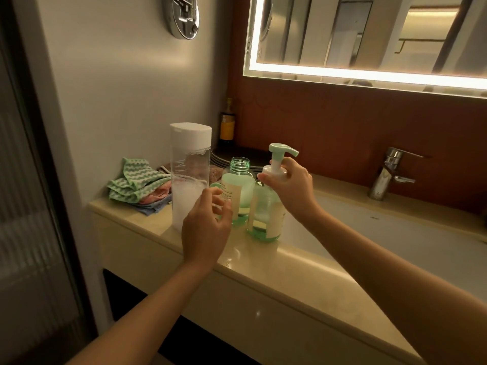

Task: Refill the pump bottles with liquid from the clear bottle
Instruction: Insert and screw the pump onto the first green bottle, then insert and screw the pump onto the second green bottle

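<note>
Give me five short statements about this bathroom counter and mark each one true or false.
1. The clear bottle has its white cap on. True.
2. Both green bottles carry pumps. False: the rear pump bottle has a bare, open neck.
3. The right hand grips the pump collar of the front pump bottle. True.
4. The left hand grips the clear bottle. False: it hovers in front of it, fingers loose, holding nothing.
5. The folded cloths lie beside the faucet. False: they lie at the left end of the counter, far from it.
</note>
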A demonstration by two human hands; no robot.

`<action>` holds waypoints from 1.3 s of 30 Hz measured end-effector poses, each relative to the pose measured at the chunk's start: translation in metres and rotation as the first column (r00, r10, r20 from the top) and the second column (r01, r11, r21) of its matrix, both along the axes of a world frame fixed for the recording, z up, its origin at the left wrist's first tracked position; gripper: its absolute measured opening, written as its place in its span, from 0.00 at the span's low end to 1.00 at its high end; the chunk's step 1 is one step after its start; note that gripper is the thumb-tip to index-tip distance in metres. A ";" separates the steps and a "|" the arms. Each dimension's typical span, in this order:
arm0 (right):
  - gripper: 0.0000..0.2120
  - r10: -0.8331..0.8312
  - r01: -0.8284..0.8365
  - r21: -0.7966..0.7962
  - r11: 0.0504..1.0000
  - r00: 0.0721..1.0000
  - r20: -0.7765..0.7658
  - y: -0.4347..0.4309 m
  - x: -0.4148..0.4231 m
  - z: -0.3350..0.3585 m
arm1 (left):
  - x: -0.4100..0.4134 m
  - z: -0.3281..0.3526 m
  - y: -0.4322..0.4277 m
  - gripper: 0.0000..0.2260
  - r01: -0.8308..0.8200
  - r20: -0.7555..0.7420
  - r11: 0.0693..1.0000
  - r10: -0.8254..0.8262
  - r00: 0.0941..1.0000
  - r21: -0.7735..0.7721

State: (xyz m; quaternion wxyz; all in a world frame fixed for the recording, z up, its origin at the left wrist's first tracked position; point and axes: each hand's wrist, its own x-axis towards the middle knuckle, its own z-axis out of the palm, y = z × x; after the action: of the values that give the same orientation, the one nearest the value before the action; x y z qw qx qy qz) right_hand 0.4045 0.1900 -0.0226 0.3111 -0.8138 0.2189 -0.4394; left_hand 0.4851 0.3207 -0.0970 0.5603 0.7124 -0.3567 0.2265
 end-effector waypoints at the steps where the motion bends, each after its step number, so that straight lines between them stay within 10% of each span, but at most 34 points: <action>1: 0.19 0.001 -0.001 0.002 1.000 1.000 0.004 -0.003 0.002 0.000 | 0.001 -0.001 0.000 0.08 -0.017 0.031 1.000 0.016 0.999 0.025; 15: 0.22 -0.016 0.021 0.034 0.999 0.991 -0.131 -0.040 0.048 -0.002 | 0.013 -0.006 0.009 0.06 -0.197 0.093 0.949 0.179 0.979 0.246; 21: 0.18 -0.316 0.320 -0.023 0.947 0.943 0.103 -0.018 0.028 -0.020 | 0.013 -0.006 0.017 0.05 -0.197 -0.028 0.880 0.231 0.972 0.432; 30: 0.12 0.115 -0.066 0.237 0.969 0.973 -0.201 0.024 0.010 -0.042 | 0.011 0.005 0.019 0.11 -0.112 -0.496 0.992 0.070 0.866 -0.057; 39: 0.23 0.439 -0.185 0.716 0.673 0.879 -0.186 0.065 0.031 -0.030 | 0.000 0.022 0.035 0.11 -0.063 -0.579 0.925 -0.180 0.795 -0.374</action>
State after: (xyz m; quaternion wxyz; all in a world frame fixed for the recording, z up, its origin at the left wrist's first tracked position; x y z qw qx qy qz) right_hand 0.4357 0.2551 -0.0529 0.6147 -0.7316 0.2697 -0.1190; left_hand 0.4852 0.3554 -0.0748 0.7764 0.6154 -0.1319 0.0334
